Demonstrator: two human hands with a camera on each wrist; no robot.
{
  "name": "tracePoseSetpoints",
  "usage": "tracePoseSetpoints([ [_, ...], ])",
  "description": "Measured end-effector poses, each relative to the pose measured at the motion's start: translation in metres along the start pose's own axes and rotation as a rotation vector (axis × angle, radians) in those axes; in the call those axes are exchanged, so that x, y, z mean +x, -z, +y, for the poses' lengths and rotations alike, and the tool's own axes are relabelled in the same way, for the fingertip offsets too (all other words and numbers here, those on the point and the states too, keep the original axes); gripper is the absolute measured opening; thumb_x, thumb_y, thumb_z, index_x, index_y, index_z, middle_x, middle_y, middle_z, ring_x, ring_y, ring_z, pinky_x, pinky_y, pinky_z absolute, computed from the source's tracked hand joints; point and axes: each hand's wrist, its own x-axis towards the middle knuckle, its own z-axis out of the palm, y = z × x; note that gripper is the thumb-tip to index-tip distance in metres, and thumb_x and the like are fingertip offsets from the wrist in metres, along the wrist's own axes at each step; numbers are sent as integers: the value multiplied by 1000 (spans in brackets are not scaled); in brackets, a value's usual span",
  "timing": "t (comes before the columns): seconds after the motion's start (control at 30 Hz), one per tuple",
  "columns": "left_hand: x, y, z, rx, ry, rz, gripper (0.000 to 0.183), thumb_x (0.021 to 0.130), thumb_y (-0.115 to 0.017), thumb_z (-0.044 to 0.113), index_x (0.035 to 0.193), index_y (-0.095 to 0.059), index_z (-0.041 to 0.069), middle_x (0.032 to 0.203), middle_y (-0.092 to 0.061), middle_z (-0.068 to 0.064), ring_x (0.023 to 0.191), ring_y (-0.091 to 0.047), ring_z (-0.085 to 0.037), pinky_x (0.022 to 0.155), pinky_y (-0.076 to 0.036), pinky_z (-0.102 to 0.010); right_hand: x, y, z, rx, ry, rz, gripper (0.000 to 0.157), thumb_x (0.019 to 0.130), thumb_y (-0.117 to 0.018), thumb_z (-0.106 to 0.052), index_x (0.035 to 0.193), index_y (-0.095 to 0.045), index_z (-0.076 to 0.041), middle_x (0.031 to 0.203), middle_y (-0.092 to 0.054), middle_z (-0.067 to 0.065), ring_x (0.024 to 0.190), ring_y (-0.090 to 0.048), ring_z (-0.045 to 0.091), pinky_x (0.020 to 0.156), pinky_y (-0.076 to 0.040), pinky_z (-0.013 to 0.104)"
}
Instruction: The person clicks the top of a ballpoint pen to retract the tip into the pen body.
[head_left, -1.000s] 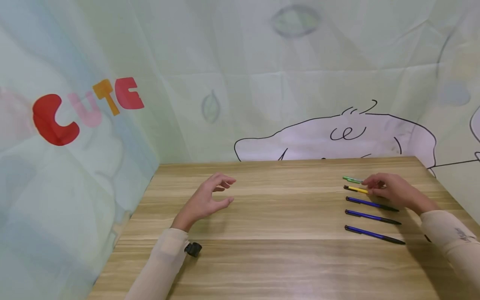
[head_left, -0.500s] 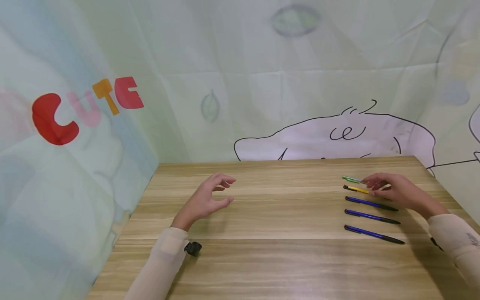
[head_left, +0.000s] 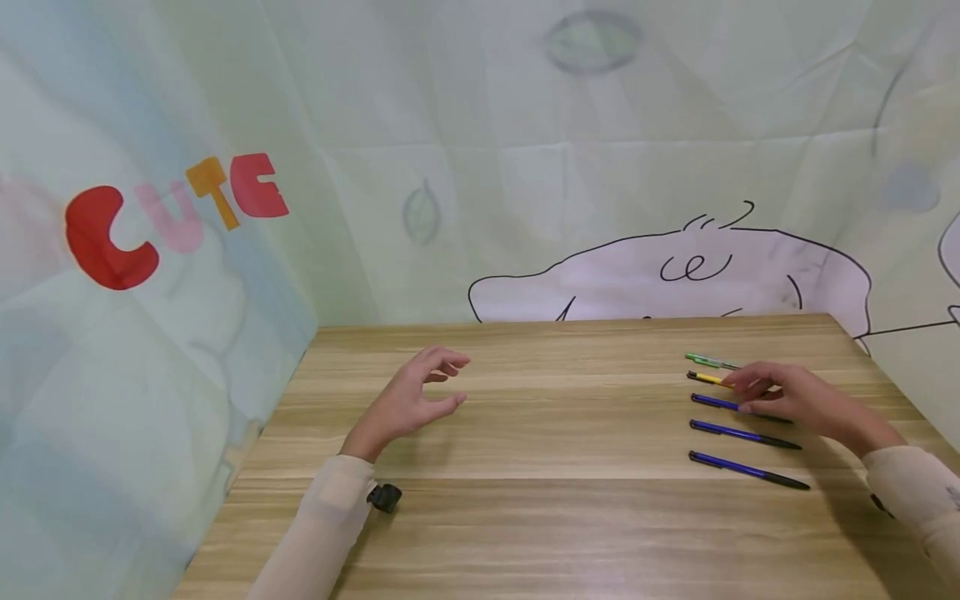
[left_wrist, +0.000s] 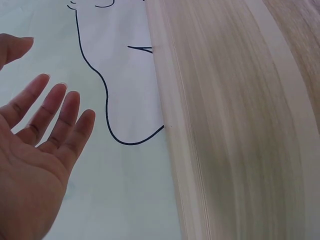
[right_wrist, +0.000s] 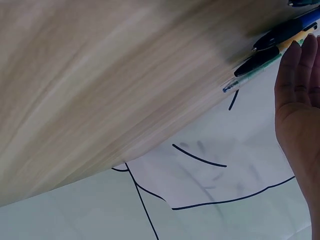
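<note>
Pens lie in a column on the right of the wooden table point(head_left: 562, 517): a green pen point(head_left: 707, 361) farthest away, then a yellow pen point(head_left: 708, 379), then three blue pens point(head_left: 744, 434) with dark tips. My right hand point(head_left: 802, 402) hovers over the right-hand parts of the yellow pen and the farthest blue pen point(head_left: 714, 402), fingers loosely bent and thumb at the blue one. In the right wrist view its fingers look nearly straight beside the yellow pen's dark grip point(right_wrist: 257, 61). My left hand point(head_left: 416, 396) hangs over the table's left side, thumb and fingers apart, holding nothing.
A printed cloth backdrop point(head_left: 450, 167) rises behind the table's far edge and along the left side, with the coloured letters CUTE on it. A small black device point(head_left: 386, 498) sits at the left wrist.
My right hand has moved slightly nearer to me, from over the green and yellow pens to over the yellow and farthest blue pens. The left hand has stayed put.
</note>
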Motion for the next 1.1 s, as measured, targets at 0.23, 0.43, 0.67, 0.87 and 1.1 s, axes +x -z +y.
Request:
tracePoseSetpoints([
  [0.23, -2, 0, 0, 13, 9, 5, 46, 88, -78, 11, 131, -62, 13, 125, -60, -3, 114, -61, -30, 100, -55, -48, -3, -3, 2, -10, -34, -36, 39, 90, -77, -13, 127, -66, -6, 111, -73, 3, 93, -64, 2, 78, -56, 20],
  [0.43, -3, 0, -1, 6, -3, 4, 46, 89, -78, 14, 132, -62, 14, 124, -60, -2, 114, -62, -32, 100, -55, -49, -3, -5, 3, -28, -49, -50, 38, 90, -77, -13, 126, -67, -6, 111, -72, 3, 93, -64, 3, 78, -55, 19],
  [0.67, -4, 0, -2, 4, -2, 4, 45, 89, -78, 14, 132, -62, 15, 125, -60, -1, 115, -61, -34, 100, -55, -49, -2, -6, 3, -29, -29, -41, 36, 90, -77, -13, 123, -68, -6, 109, -72, 3, 93, -64, 5, 77, -55, 19],
  [0.87, -4, 0, -3, 9, 0, 4, 46, 90, -78, 14, 132, -61, 16, 125, -60, -1, 115, -61, -31, 100, -55, -48, -1, -8, 4, -34, -6, -21, 33, 89, -78, -13, 121, -69, -8, 107, -72, 1, 93, -65, 6, 77, -55, 20],
  [1.1, -6, 1, -2, 13, 8, 2, 45, 90, -78, 15, 132, -61, 16, 125, -60, 0, 114, -61, -28, 100, -55, -47, 0, -9, 3, -32, 2, -23, 31, 89, -78, -13, 119, -71, -9, 106, -72, 0, 92, -64, 5, 77, -55, 21],
])
